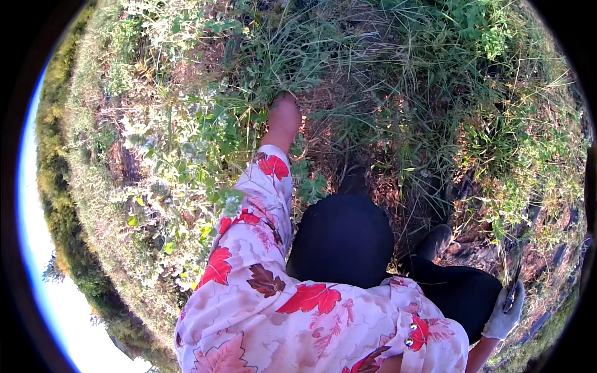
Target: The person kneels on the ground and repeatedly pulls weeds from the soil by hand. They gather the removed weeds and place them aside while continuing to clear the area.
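Observation:
My left hand [285,107] is bare and reaches forward into the weeds, its fingers curled in at the base of a leafy green clump [264,78]. The fingertips are hidden, but the hand looks closed on the stems. Low on the right, beside my bent knee, my right hand [502,317] wears a pale glove. It is closed on a slim dark-handled tool [511,297] that points up and away. Grass blurs its far end, so its exact kind cannot be made out.
Long grass [398,68] spreads ahead and to the right. Sunlit pale-leaved plants [168,168] crowd the left. Dry brown litter [323,102] covers the ground ahead of my knee [342,239]. My dark shoe [433,241] rests near the right leg. Dark strips [538,323] lie at far right.

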The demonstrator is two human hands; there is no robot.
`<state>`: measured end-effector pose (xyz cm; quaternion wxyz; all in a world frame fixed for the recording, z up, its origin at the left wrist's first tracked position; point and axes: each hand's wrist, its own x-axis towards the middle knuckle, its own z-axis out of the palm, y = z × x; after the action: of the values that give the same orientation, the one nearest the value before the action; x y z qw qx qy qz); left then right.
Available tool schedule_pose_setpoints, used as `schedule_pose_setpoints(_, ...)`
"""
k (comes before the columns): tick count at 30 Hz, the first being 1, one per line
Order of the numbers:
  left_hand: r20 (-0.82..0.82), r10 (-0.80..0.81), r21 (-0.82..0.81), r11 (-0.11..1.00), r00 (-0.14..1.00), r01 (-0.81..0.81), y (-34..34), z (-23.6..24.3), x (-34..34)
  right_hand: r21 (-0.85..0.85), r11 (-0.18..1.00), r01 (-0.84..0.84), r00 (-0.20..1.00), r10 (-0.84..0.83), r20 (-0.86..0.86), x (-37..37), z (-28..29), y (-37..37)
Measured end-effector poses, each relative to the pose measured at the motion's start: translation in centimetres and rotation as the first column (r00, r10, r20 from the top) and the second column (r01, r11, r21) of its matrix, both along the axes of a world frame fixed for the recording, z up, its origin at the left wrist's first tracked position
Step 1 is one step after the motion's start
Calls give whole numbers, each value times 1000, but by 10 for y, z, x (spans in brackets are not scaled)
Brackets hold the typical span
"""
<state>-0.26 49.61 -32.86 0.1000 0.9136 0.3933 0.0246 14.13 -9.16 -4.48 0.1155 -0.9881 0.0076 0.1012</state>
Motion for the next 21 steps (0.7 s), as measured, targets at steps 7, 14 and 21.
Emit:
schedule_pose_setpoints(7, -508, -153, -302, 953, 847, -9, 15, -45, 21, -26, 1000, -10, 1000, 10, -1, 7, 1, 10)
schedule_pose_setpoints(14, -566, -119, -218, 976, 815, -8, -2, -26, -9, 71, 996, -59, 996, 54, 64, 5, -6, 0)
schedule_pose_setpoints(21, -404, -29, -228, 971, 914, -70, -22, 33, -65, 81, 985, -150, 978, 135, 161, -6, 0, 1)
